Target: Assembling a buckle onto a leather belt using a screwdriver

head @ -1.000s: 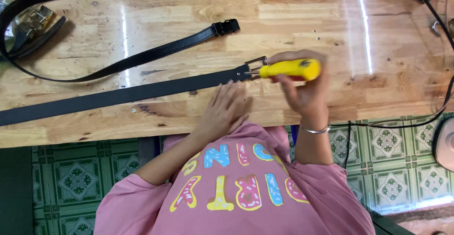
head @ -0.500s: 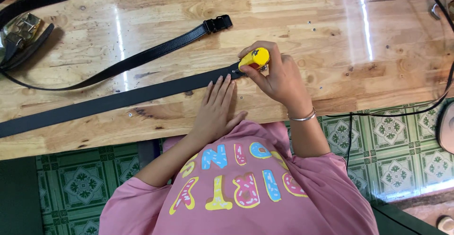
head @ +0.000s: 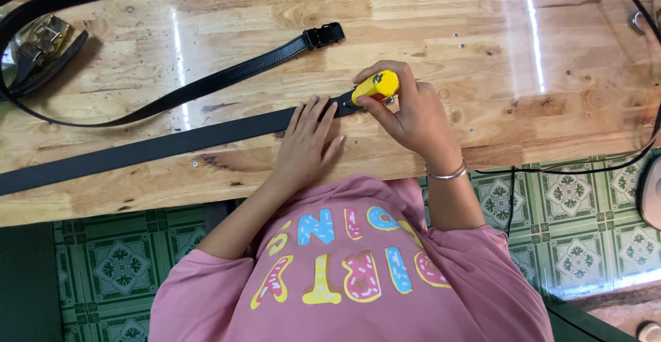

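1. Head view, looking straight down over a pale wooden table (head: 482, 39), with a pink printed shirt (head: 344, 273) filling the bottom edge.
2. Left hand (head: 306, 142): open and flat, fingers spread, palm pressing down on a long black belt strap (head: 172, 146). Grasping nothing, only pinning it.
3. Strap lying across the table from the far left edge, slanting slightly upward to its end just beside the right hand, near the table's front edge.
4. Right hand (head: 406, 115): closed in a firm fist-like grip round a yellow-handled tool (head: 375, 86), probably a screwdriver, held nearly upright. Tip hidden by handle and fingers, but set down at the strap's end, where a small metal fitting (head: 346, 105) shows. Thin silver bangle (head: 446, 173) on that wrist.
5. Step in hand, judging by the pose: working the tool on the fitting at the strap's end while the other palm holds the leather still.
6. Needed for any further turning or pressing, as a judgement: the tool kept upright on the fitting and the strap kept flat, since a slip could mar the leather.
7. Elsewhere: a second black belt (head: 206, 84) curving across the table, its black buckle (head: 323, 36) well apart from the hands; a few tiny screws (head: 471, 129) loose on the wood; metal buckle parts (head: 41, 36) at far left; green patterned floor tiles (head: 571, 197) below.
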